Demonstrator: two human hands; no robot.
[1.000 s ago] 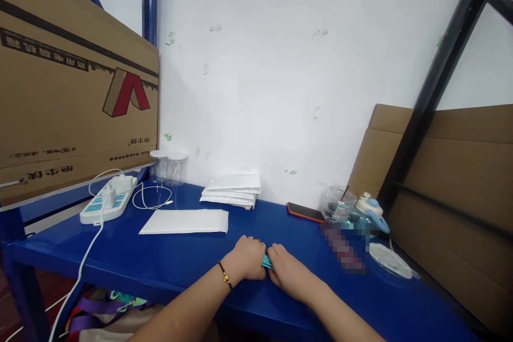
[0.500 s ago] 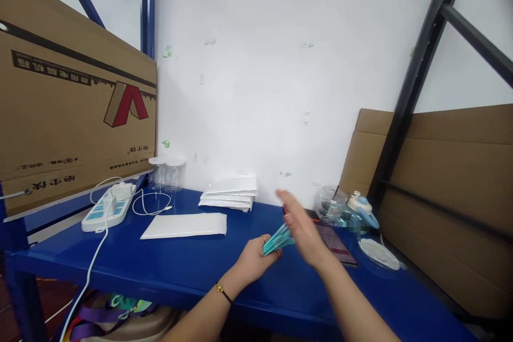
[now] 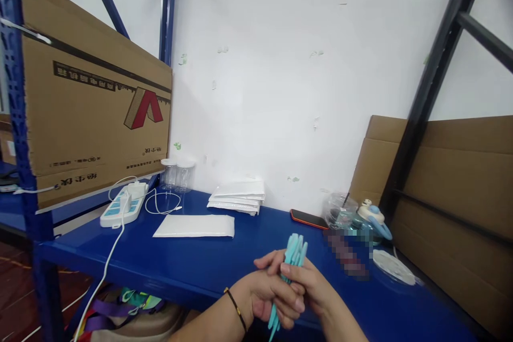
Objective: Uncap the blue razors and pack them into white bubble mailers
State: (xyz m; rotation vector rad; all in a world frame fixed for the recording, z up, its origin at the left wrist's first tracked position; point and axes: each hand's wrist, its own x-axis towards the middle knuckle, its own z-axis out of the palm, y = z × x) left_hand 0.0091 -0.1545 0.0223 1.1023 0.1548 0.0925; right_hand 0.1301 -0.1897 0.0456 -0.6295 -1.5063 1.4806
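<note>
Several slim turquoise plastic sticks [image 3: 295, 250] are gathered in an upright, slightly tilted bundle; their exact kind does not show. My left hand [image 3: 276, 293] is closed round the lower part of the bundle, and its fingers overlap those of the other hand. From the right, my right hand [image 3: 310, 280] grips the same sticks, its thumb pressed against their middle. The sticks' tops fan out above the fingers and a few thin ends stick out below. Both hands are over the front edge of the blue table [image 3: 192, 262].
A white padded envelope [image 3: 194, 226] lies left of centre, with a stack of similar envelopes [image 3: 236, 196] behind it. A power strip [image 3: 124, 206] with cables, lidded clear jars [image 3: 176, 175], a phone [image 3: 308, 219], a plastic cup [image 3: 339, 211] and a round white disc [image 3: 394, 267] surround the workspace.
The right hand, raised and open beside the sticks before, has come down and closed on them. The bundle now stands more upright, lower and nearer me. The view has shifted left.
</note>
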